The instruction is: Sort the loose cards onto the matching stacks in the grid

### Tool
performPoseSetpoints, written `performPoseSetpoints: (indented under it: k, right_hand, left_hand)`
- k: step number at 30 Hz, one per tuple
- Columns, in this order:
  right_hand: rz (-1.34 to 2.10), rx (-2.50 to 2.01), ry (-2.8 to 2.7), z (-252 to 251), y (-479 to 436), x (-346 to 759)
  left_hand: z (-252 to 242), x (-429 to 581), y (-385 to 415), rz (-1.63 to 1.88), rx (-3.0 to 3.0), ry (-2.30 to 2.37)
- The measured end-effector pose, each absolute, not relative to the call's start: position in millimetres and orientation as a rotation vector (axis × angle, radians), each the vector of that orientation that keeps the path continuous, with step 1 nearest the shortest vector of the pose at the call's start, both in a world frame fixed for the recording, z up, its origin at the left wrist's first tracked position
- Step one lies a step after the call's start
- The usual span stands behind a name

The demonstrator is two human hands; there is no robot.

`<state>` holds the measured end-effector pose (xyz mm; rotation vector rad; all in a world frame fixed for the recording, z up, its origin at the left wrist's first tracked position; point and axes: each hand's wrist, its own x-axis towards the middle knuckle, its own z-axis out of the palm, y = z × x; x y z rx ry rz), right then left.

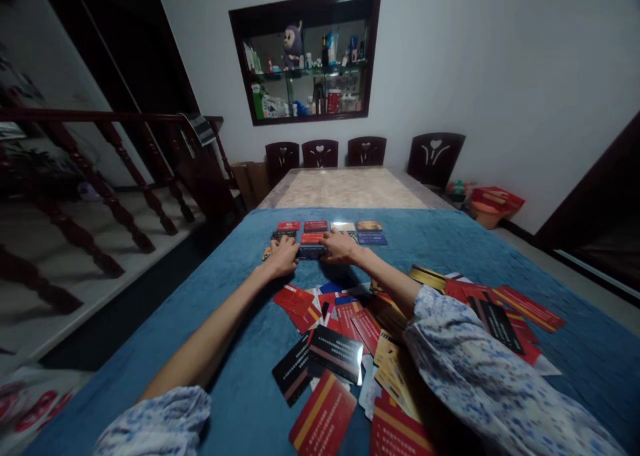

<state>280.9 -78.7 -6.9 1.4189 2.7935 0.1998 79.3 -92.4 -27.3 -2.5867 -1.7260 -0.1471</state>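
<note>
Near the far part of the blue cloth, cards lie in rows. A dark blue card [311, 251] in the nearest row sits between my two hands. At its left end is my left hand [283, 256], fingers bent and closed against the edge. My right hand [341, 248] is closed at the card's right end and covers part of the neighbouring cards. An orange card [267, 251] shows partly beside my left hand. Behind are a red card [313, 238], a blue card [372, 239], a black card [284, 234] and a gold card [369, 226].
A loose heap of cards, with a red card [324, 416] and a black card [336, 351], spreads below my forearms. More red cards [530, 307] lie at the right. The blue cloth [215, 296] covers the table's near part. Dark chairs [436, 156] stand beyond.
</note>
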Motion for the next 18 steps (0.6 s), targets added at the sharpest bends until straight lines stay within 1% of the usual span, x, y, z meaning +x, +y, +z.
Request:
performPoseSetpoints:
  k: [5, 11, 18]
  right_hand:
    - [0.19, 1.399, 2.877, -3.7, -104.6, 284.7]
    - [0.094, 1.355, 2.954, 0.0, -137.8, 284.2]
    - [0.065, 1.245, 3.071, -10.4, -157.2, 278.5]
  left_hand:
    - [-30.0, 65.2, -115.6, -0.246, -2.629, -1.656]
    - [-34.5, 46.2, -152.4, -0.339, -2.656, -1.612]
    - [-45.7, 29.7, -180.9, -0.477, -2.733, -1.608]
